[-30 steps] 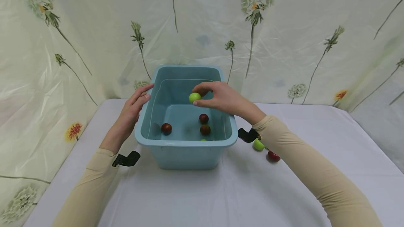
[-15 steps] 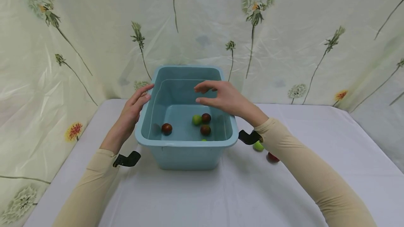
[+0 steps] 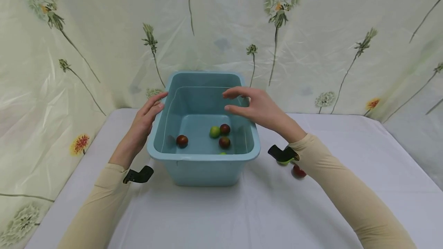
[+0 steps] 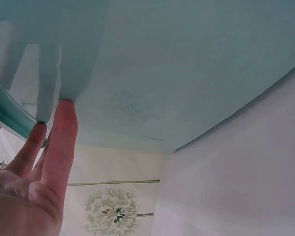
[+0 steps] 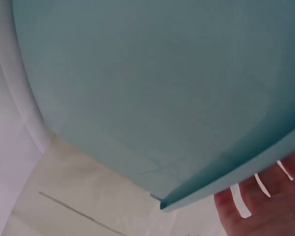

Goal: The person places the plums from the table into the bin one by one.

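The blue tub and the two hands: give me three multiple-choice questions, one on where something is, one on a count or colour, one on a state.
1. Where does the left hand rest?
A. Against the blue tub's left wall
B. Inside the tub
C. Flat on the table

2. How many dark red fruits lie in the tub?
A. One
B. Three
C. Five

3. What does the right hand hold?
A. A green fruit
B. A red fruit
C. Nothing

Answers: 1 A, its fingers touch the outer wall; 2 B, three dark red fruits lie beside a green fruit; 3 C, its fingers are spread over the tub, empty.
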A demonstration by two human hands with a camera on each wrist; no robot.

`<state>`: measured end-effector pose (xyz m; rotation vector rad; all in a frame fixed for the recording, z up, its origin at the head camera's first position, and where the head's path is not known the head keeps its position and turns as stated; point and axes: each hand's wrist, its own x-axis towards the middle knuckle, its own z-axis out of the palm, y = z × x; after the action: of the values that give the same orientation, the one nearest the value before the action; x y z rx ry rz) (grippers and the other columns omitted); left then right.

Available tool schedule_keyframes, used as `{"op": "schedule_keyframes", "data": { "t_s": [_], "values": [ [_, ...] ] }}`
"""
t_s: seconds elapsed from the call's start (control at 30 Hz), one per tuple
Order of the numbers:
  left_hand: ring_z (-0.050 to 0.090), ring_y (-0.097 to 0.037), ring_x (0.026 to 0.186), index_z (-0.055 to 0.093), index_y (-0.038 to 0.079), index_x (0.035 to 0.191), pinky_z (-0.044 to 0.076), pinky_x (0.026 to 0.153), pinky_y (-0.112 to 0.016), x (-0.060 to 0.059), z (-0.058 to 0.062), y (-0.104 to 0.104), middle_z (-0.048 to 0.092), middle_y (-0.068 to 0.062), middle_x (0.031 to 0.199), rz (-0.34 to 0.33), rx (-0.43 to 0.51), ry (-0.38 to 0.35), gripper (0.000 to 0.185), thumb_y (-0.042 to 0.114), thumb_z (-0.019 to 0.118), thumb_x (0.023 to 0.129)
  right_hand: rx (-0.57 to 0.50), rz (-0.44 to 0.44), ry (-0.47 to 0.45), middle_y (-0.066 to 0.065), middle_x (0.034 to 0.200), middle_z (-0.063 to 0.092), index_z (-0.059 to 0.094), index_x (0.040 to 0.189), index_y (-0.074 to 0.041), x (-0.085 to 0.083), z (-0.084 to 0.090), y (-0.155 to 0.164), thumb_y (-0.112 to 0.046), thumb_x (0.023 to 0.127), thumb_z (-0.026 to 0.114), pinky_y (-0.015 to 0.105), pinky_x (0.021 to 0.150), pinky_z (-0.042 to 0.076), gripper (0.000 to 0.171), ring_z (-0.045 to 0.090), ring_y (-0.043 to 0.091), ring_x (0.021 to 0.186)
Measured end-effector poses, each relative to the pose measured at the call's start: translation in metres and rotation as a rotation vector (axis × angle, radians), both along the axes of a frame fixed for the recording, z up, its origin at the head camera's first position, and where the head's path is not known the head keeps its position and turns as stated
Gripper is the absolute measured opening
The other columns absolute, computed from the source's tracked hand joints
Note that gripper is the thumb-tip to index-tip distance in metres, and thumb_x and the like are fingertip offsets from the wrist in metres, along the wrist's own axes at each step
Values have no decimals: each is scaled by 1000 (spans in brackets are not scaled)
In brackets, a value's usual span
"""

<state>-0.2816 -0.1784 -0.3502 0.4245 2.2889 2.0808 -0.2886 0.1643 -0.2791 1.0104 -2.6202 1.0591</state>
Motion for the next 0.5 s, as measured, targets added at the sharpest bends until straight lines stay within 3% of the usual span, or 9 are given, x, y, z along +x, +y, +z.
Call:
{"op": "schedule_keyframes", "data": {
  "t_s": [0.27,0.5],
  "values": [
    [46,-27,124,41,31,149,41,95,-46,-1,0,1,43,-8,142,2,10,-8,51,47,48,101,-48,-64,34,-4,122,65,65,127,-14,4,0,21,-34,91,72,44,100,38,42,56,17,113],
    [46,-27,124,41,32,149,41,95,-44,-1,-1,1,43,-8,142,4,3,-14,52,48,48,101,-58,-146,25,-1,121,65,65,128,-15,5,-7,41,-35,90,73,46,98,39,43,57,16,111]
  ]
}}
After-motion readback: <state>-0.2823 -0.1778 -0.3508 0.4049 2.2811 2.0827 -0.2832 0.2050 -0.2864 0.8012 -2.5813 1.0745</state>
